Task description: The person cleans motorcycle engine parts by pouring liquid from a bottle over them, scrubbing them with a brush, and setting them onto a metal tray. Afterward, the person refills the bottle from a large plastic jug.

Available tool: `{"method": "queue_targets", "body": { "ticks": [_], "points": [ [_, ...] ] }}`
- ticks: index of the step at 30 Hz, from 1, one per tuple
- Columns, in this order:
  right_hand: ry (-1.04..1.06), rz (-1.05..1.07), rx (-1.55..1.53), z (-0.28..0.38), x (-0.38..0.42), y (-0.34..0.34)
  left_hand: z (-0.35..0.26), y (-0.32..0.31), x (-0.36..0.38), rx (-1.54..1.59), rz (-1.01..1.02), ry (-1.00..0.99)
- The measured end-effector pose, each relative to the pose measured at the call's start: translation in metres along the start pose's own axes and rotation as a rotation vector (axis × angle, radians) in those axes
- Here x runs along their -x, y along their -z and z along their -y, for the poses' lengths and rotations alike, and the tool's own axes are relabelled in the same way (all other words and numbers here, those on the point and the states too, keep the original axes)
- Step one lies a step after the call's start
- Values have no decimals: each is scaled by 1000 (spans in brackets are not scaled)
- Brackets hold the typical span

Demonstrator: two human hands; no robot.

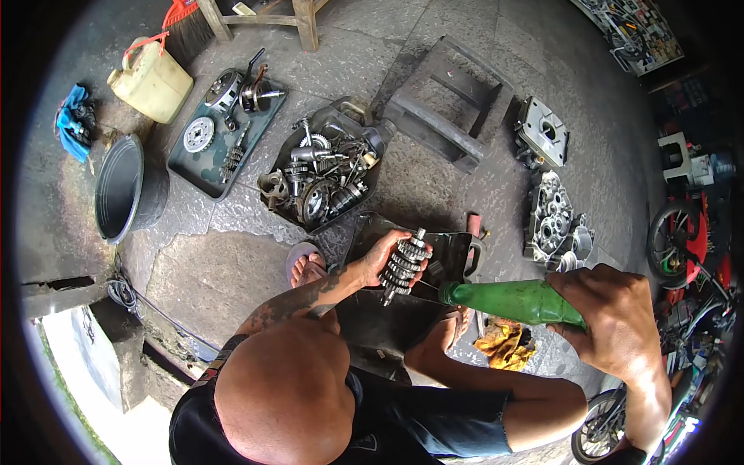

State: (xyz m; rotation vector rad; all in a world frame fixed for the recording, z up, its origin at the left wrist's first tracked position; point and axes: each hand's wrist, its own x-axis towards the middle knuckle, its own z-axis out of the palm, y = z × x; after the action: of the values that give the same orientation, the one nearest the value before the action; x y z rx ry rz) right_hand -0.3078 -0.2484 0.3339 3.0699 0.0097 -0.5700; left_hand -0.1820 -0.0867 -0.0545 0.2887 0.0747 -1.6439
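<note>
Operator: Far left?
Recorder: Black tub (120, 190) on the floor; right of it, the tray (190, 167) with a loose gear, a toothed shaft and other metal parts. Next, the crate (335, 122), heaped with oily parts.

Operator: Left grip?
Recorder: Your left hand (378, 254) is clamped on the gear shaft (403, 269), fingers wrapped around its side. Shaft is off the floor, in front of you, near the middle of the view, tilted, both ends exposed. The dark pan (452, 246) lies beyond and below it.

Operator: Right grip?
Recorder: Your right hand (616, 322) is closed around the base end of the green bottle (511, 301). Bottle is almost on its side, mouth toward the shaft, near the gears. Whether liquid is flowing: cannot tell. Yellow rag (505, 345) lies on the floor near the bottle; farther right, the engine case (552, 221).

Operator: Step in hand?
Recorder: Judgement: presenting the bottle mouth to the held gears.

Operator: What would a next move need?
Recorder: Judgement: a firm left grip on the slick-looking shaft, small changes of bottle tilt from your right wrist, and the mouth clear of the teeth.
</note>
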Motion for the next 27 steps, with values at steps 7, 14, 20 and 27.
{"method": "queue_targets", "body": {
  "ticks": [7, 14, 20, 27],
  "points": [
    [7, 14, 5, 2, 1, -4, -3, -7, 1, -41, -132, -109],
    [13, 35, -11, 0, 2, -9, -11, -21, -2, -38, -317, -321],
    [10, 48, -14, 1, 3, -10, -16, -21, -5, -30, -337, -395],
    [0, 33, 5, 0, 2, -12, -14, -23, -5, -25, -437, -441]
  ]
}}
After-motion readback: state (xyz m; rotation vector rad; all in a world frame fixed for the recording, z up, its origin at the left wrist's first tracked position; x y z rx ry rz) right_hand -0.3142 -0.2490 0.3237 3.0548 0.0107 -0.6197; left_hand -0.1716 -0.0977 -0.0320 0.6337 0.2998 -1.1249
